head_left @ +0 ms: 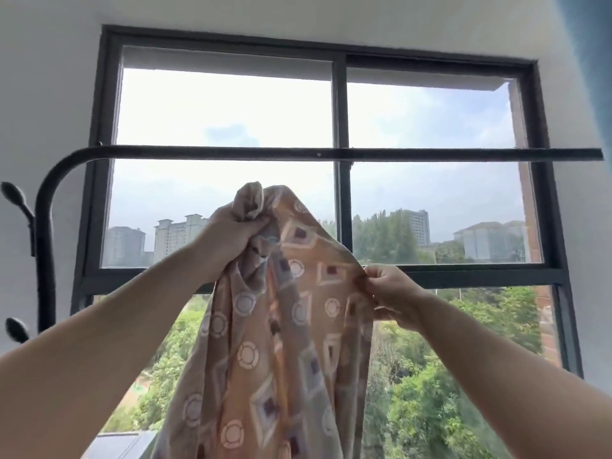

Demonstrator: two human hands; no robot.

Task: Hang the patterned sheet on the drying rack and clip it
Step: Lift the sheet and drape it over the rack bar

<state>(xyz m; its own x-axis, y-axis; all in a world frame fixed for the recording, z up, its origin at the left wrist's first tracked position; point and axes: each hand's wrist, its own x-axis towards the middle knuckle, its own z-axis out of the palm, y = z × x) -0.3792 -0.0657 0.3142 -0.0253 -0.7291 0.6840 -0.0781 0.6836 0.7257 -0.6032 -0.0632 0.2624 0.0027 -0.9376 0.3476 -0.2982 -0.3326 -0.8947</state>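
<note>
Gripping a bunched top corner, left hand (231,231) lifts the patterned sheet (281,326) below the drying rack bar (298,153). Right hand (390,293) pinches its right edge. Window (341,111) behind.

Patterned sheet (284,326): peach-orange and grey-beige ground, printed with pale ringed circles and cream-bordered diamonds with dark maroon square centres. Drying rack (298,153): black throughout, both the bar and the curved left upright. Knobs (13,193) at far left: black. Window frame (339,111): dark grey. Wall (49,94): plain whitish grey. Far side of the glass: green trees (447,392), pale blue sky (225,107) with white cloud, and grey-beige buildings (175,236).
</note>
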